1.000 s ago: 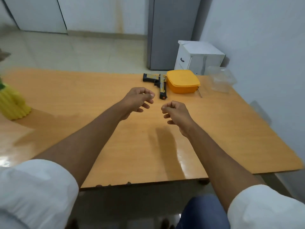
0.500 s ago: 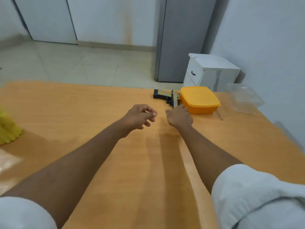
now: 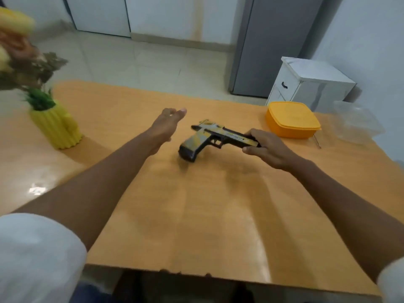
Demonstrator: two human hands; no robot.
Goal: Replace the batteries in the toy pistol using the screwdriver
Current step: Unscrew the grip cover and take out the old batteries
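The black and yellow toy pistol [image 3: 207, 138] hangs just above the middle of the wooden table [image 3: 196, 215], grip pointing down towards me. My right hand [image 3: 264, 147] grips it by the barrel end. To the left of the pistol my left hand [image 3: 166, 125] hovers with fingers straight and nothing in it. A thin screwdriver [image 3: 317, 141] lies on the table beside the orange box [image 3: 291, 119] at the right.
A clear plastic container [image 3: 358, 123] sits at the table's far right edge. A yellow ribbed vase [image 3: 55, 127] with a plant stands at the left. Beyond the table are a white cabinet [image 3: 306, 86] and a grey fridge [image 3: 273, 44].
My right hand reached the pistol beside the orange box, took hold of its barrel and brought it towards the table's middle. My left hand opened and moved forward.
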